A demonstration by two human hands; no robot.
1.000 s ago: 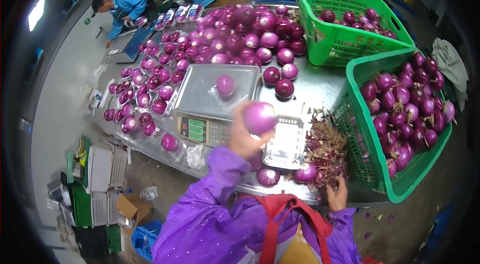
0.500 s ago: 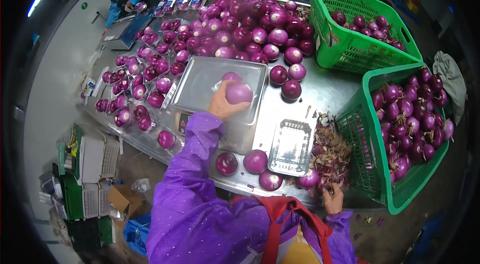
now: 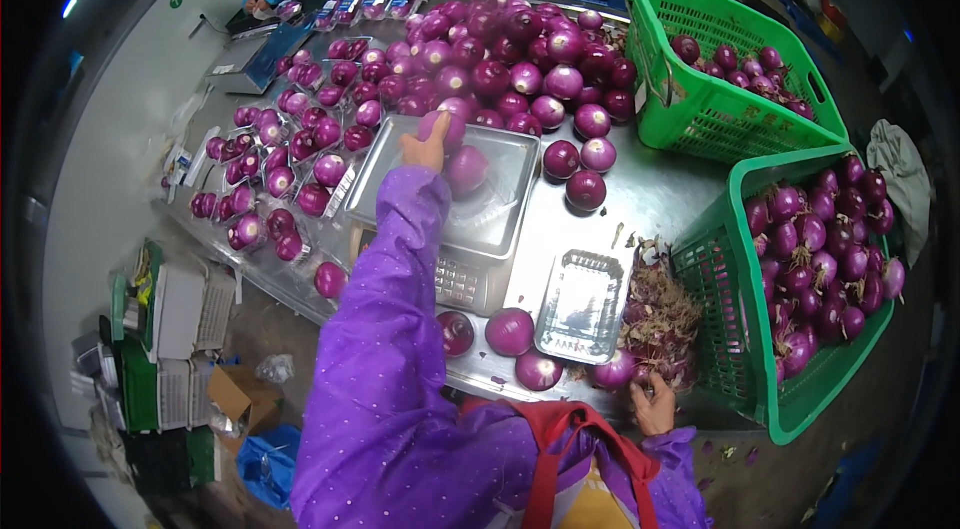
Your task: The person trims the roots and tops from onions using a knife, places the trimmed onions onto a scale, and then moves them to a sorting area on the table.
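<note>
A red onion (image 3: 456,133) sits at the right side of the left hand (image 3: 424,149), whose thumb lies across it; the hand is closed around this onion, though most of the fingers are hidden. Hand and onion are over the far part of the metal weighing pan (image 3: 503,212), and a second onion (image 3: 466,170) lies on the pan just nearer the person, on clear plastic. The scale's keypad (image 3: 458,281) shows past the purple sleeve (image 3: 375,319). The right hand (image 3: 654,406) is at the near table edge, fingers curled beside dry peelings (image 3: 660,314) and a loose onion (image 3: 614,370); I cannot tell whether it grips anything. A clear tray (image 3: 580,307) stands left of the peelings. Beyond the pan spreads a large onion heap (image 3: 520,54); to the right stand a dark green crate (image 3: 712,294) and a bright green crate (image 3: 690,124), both containing onions.
</note>
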